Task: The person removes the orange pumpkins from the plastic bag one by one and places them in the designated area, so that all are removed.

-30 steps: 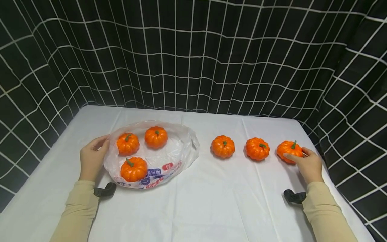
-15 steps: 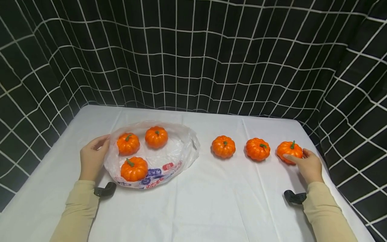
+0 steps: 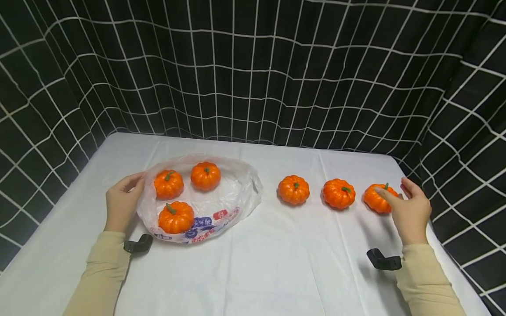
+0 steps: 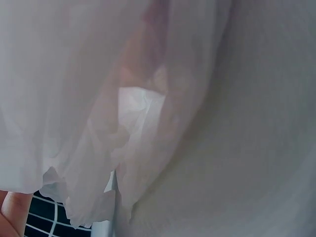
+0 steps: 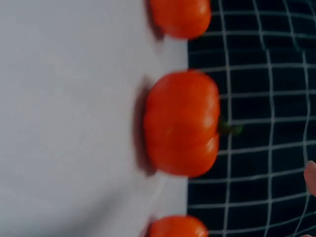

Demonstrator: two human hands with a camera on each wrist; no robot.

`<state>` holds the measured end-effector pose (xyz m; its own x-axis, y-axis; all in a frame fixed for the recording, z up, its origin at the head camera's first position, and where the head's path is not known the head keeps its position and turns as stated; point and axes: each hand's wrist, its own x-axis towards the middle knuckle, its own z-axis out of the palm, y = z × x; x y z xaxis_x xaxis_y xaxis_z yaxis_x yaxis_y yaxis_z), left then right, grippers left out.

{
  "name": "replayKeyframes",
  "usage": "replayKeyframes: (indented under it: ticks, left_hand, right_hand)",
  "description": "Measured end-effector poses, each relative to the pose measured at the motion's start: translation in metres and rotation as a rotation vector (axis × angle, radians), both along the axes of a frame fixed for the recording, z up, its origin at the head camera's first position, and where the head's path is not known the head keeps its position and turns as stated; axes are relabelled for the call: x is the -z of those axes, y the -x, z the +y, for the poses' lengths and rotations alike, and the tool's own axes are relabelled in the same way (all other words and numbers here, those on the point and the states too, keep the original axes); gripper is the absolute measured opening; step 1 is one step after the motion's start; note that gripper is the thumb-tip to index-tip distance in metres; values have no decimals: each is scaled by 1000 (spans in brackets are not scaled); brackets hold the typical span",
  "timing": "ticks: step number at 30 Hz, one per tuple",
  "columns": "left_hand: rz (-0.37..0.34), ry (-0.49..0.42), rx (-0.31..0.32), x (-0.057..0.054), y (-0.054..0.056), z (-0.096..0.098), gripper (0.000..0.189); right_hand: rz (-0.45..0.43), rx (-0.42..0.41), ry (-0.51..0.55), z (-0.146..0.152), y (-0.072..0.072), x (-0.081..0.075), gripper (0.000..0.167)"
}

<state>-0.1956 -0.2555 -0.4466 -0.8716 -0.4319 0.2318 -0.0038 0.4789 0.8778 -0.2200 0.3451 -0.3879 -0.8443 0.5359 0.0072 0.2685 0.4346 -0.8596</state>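
Observation:
A thin white plastic bag [image 3: 249,193] with blue and red print lies open on the left. Its left rim is pinched by my left hand [image 3: 122,202]. Inside sit three small orange pumpkins: left [image 3: 168,184], back [image 3: 205,176] and front [image 3: 176,218]. Three more form a row on the right: one inner [image 3: 294,190], one middle [image 3: 338,194], one outer [image 3: 376,201]. My right hand [image 3: 413,215] hovers over the outer one, fingers spread, holding nothing. Bag film [image 4: 89,98] fills much of the left wrist view; the right wrist view has a pumpkin [image 5: 182,123] at its centre.
A white cloth [image 3: 276,259] covers the table. Black curtains with a white grid [image 3: 253,79] surround its back and sides. A black wrist camera sits on each wrist, left [image 3: 138,244] and right [image 3: 383,260].
My right hand has let go of the outer pumpkin, spread its fingers and lifted away. That pumpkin stays at the row's end. My left hand keeps its hold on the bag.

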Motion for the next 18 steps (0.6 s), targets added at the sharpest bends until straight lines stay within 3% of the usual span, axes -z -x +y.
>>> replayKeyframes:
  ticks: [8, 18]
  left_hand:
    - [16, -13, 7, 0, 0, 1, 31]
    - [28, 4, 10, 2, 1, -1, 31]
  right_hand:
    - [46, -112, -34, -42, -17, -13, 79]
    - [91, -309, -3, -93, -26, -11, 77]
